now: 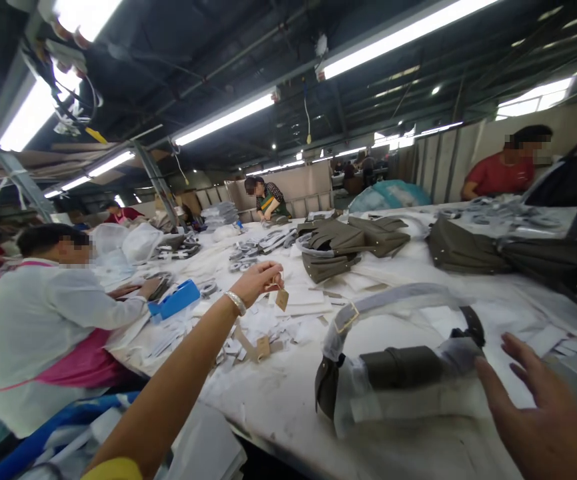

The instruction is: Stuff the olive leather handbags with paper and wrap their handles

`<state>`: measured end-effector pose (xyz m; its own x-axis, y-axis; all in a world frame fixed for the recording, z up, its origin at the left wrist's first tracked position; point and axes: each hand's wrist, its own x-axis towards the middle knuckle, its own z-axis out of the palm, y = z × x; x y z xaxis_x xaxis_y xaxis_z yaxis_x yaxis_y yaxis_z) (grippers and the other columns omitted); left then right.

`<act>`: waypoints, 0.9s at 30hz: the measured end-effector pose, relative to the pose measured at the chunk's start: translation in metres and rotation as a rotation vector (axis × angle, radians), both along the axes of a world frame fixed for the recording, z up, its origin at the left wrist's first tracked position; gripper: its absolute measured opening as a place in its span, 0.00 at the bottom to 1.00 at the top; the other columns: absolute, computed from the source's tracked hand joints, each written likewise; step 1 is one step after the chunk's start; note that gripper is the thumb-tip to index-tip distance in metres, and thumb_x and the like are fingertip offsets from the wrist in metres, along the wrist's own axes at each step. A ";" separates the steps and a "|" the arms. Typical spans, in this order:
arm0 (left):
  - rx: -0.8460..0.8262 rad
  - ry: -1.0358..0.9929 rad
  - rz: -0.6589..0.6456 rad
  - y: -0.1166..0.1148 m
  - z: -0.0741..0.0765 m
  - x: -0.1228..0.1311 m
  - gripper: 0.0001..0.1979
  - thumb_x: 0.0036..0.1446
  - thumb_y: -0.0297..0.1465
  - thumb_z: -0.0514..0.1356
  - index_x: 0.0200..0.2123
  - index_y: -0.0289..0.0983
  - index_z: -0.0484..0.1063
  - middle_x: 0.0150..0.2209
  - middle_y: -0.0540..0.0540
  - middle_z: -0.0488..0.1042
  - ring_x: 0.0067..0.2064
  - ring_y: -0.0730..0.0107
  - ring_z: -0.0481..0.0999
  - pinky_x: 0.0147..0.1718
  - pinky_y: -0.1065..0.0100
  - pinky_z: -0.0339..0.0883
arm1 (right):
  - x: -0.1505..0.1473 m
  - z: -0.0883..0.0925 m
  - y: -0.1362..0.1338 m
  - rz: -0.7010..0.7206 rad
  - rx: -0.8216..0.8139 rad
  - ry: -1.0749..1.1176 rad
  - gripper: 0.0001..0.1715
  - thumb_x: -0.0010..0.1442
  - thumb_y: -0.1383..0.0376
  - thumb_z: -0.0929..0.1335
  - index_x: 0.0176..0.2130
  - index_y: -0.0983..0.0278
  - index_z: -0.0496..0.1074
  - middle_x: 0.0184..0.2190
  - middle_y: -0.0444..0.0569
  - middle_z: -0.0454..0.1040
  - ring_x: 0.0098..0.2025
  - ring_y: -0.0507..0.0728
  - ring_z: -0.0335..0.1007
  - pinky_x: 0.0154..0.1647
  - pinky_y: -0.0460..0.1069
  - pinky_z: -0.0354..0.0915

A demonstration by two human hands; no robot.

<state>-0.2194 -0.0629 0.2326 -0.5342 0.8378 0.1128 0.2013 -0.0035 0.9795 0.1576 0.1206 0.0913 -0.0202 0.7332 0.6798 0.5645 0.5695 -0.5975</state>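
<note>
My left hand (258, 281) is stretched out over the table, fingertips pinched on the string of a small brown hang tag (282, 299), which dangles below them. Spread fingers show on my right hand (543, 407), beside the right end of a dark olive handbag (401, 367); whether it touches the bag I cannot tell. The bag stands on the table with its handle (393, 298) arched up, wrapped in pale translucent film like parts of its body. Another brown tag (263, 347) lies among paper scraps below my left hand.
More olive bags (348, 243) lie farther back, others (473, 250) at right. A blue tape dispenser (175, 300) stands left, near a person in white (53, 320). Other people work across the table. White sheets (208, 443) hang near the table's front edge.
</note>
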 end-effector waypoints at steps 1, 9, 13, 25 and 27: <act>-0.007 -0.026 -0.032 0.012 -0.004 0.008 0.23 0.48 0.49 0.68 0.33 0.37 0.68 0.27 0.53 0.70 0.32 0.73 0.75 0.38 0.68 0.71 | -0.003 0.005 -0.008 0.004 0.026 0.028 0.32 0.62 0.45 0.61 0.61 0.52 0.66 0.57 0.54 0.72 0.53 0.70 0.72 0.49 0.64 0.71; -0.156 -0.213 -0.463 0.082 -0.059 0.108 0.26 0.39 0.48 0.73 0.30 0.34 0.70 0.36 0.39 0.79 0.28 0.70 0.76 0.24 0.72 0.68 | -0.048 0.003 -0.038 0.651 0.013 0.042 0.19 0.69 0.60 0.61 0.56 0.57 0.70 0.56 0.52 0.72 0.60 0.62 0.66 0.63 0.62 0.62; -0.135 -0.238 -0.613 0.080 -0.032 0.136 0.21 0.38 0.39 0.73 0.32 0.34 0.73 0.35 0.42 0.79 0.25 0.76 0.72 0.20 0.76 0.60 | -0.050 0.008 -0.048 0.784 -0.083 0.056 0.31 0.65 0.57 0.66 0.65 0.58 0.60 0.63 0.54 0.64 0.65 0.64 0.59 0.66 0.63 0.57; -0.049 -0.386 -0.447 0.076 -0.028 0.143 0.17 0.39 0.31 0.73 0.31 0.34 0.72 0.23 0.51 0.72 0.21 0.80 0.66 0.19 0.78 0.57 | -0.056 0.034 -0.077 0.703 -0.320 0.254 0.17 0.61 0.56 0.70 0.49 0.57 0.75 0.40 0.46 0.79 0.43 0.59 0.76 0.50 0.56 0.70; -0.033 -0.437 -0.411 0.073 -0.038 0.138 0.16 0.39 0.31 0.73 0.29 0.34 0.71 0.20 0.54 0.68 0.19 0.82 0.63 0.17 0.79 0.56 | -0.050 0.037 -0.085 0.610 -0.316 0.305 0.22 0.60 0.58 0.71 0.53 0.56 0.72 0.38 0.45 0.80 0.42 0.59 0.76 0.51 0.54 0.69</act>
